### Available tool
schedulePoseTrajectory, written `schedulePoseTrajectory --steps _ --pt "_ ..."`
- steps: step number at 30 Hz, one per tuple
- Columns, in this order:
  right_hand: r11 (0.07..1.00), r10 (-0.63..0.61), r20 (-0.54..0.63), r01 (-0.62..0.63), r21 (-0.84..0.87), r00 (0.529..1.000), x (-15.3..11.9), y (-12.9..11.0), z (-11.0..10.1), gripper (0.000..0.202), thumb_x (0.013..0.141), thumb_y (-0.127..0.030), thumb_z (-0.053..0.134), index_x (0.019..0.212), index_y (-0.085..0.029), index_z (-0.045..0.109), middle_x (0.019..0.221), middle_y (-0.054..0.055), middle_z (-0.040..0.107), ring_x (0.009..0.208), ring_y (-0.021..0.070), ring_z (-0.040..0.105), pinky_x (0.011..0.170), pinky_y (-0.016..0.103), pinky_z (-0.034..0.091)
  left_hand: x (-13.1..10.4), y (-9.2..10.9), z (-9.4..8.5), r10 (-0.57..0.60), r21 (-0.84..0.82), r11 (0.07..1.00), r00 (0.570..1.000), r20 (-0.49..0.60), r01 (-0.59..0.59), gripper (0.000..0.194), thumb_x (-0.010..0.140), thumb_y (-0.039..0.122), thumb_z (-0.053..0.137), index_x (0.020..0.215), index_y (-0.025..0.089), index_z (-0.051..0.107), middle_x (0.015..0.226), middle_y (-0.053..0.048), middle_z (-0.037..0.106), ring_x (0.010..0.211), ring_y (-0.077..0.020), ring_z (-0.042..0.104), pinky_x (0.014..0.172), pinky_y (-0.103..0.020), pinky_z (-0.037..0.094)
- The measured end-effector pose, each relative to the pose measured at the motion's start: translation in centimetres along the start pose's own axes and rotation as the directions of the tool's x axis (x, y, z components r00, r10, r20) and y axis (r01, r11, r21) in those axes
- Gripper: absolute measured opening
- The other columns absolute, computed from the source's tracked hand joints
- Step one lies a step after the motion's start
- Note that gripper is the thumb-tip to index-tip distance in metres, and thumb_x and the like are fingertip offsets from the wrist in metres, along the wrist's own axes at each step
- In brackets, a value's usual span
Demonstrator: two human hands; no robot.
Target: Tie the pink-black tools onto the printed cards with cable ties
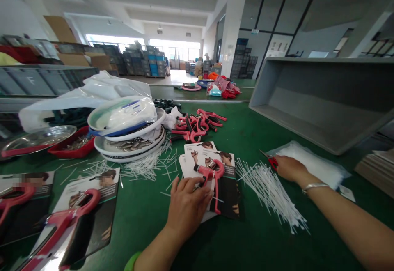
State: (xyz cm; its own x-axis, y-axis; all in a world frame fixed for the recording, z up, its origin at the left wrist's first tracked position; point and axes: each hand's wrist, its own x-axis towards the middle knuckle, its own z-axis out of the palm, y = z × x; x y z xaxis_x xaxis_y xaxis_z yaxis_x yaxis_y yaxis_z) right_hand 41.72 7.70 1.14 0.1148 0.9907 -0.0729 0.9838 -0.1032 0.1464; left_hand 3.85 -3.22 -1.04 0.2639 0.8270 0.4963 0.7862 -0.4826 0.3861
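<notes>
My left hand rests on a red hand grip tool, its fingers bent over the black handle. That tool lies on a printed card, on top of several more cards. Over at the right, my right hand is closed around small red-handled scissors, beside a clear plastic bag. A heap of white zip ties lies between my hands. Two carded red grippers, one nearer and one at the left edge, lie to the left.
Stacked plates with metal springs and a red tray stand at the left. More red grips are piled behind the cards. A large grey bin lies at the back right, with stacked cards near it.
</notes>
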Motion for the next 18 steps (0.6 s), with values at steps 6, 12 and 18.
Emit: schedulePoseTrajectory --steps 6,12,18 --pt "0.977 0.085 -0.001 -0.083 0.195 0.996 0.0 1.9 -0.6 0.037 0.076 -0.030 0.054 0.107 -0.010 0.060 0.094 0.017 0.068 0.082 0.0281 0.064 0.063 0.032 0.045 1.1 1.6 0.0 -0.213 0.006 0.977 0.975 0.060 0.213 0.017 0.081 0.037 0.056 0.079 0.030 0.071 0.106 -0.003 0.062 0.093 -0.0259 0.056 0.084 -0.047 0.040" --pt "0.445 -0.170 0.083 0.001 0.896 0.982 -6.6 -3.9 -2.8 0.053 0.072 -0.039 0.062 0.118 -0.016 0.051 0.089 0.009 0.067 0.076 0.0197 0.063 0.063 0.028 0.049 1.7 1.5 0.9 -0.318 -0.208 0.920 0.943 0.100 0.333 0.014 0.079 0.029 0.058 0.073 0.022 0.069 0.095 -0.005 0.058 0.088 -0.0206 0.055 0.075 -0.034 0.044" --pt "0.422 -0.514 0.182 0.063 0.904 0.838 -11.9 -11.5 -3.6 0.058 0.074 -0.042 0.063 0.123 -0.015 0.050 0.088 0.005 0.066 0.077 0.0170 0.061 0.068 0.028 0.048 1.0 0.5 1.5 -0.235 -0.321 0.915 0.970 0.065 0.243 0.014 0.081 0.028 0.056 0.074 0.020 0.065 0.095 -0.006 0.056 0.090 -0.0192 0.053 0.080 -0.033 0.044"
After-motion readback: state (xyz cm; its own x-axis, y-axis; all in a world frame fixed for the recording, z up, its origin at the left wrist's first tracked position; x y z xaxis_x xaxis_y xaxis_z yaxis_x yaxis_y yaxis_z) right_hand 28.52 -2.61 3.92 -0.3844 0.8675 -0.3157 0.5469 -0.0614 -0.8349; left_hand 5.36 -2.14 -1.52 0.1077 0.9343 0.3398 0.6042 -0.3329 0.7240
